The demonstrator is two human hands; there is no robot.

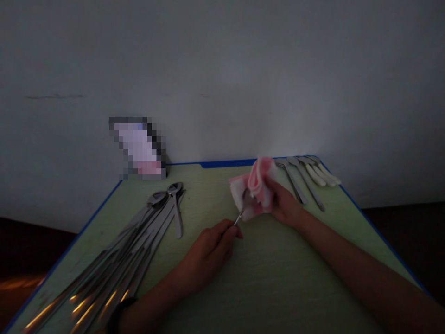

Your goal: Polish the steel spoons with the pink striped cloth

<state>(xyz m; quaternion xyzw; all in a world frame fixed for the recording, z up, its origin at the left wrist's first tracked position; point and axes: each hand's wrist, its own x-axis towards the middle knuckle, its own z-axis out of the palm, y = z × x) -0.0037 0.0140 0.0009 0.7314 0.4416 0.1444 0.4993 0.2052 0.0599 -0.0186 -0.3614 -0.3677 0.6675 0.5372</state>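
Here, two hands work over one table (278, 283), green with a blue edge. The left hand (216, 243) is closed around the handle of one metal utensil (238, 217), held at a slant above the middle of the table. Its head meets the cloth and is partly covered, so I cannot tell whether it is a spoon or a fork. The right hand (283, 199) grips that one cloth (259, 185), pink and white and bunched into folds, its fingers mostly hidden behind it. One dark band (120, 315) circles the left wrist.

On the left side lies one pile (125, 255) of metal cutlery, too overlapped to count; two spoon bowls show at its far end, and one short handle points off toward the near side. On the right, just beyond the right hand, is a row: three pieces with white handles (325, 176) at the outer end, and at least two all-metal pieces (308, 183) nearer the cloth. One blurred-out object (139, 148) leans against the single grey wall (222, 79) at the far left corner.
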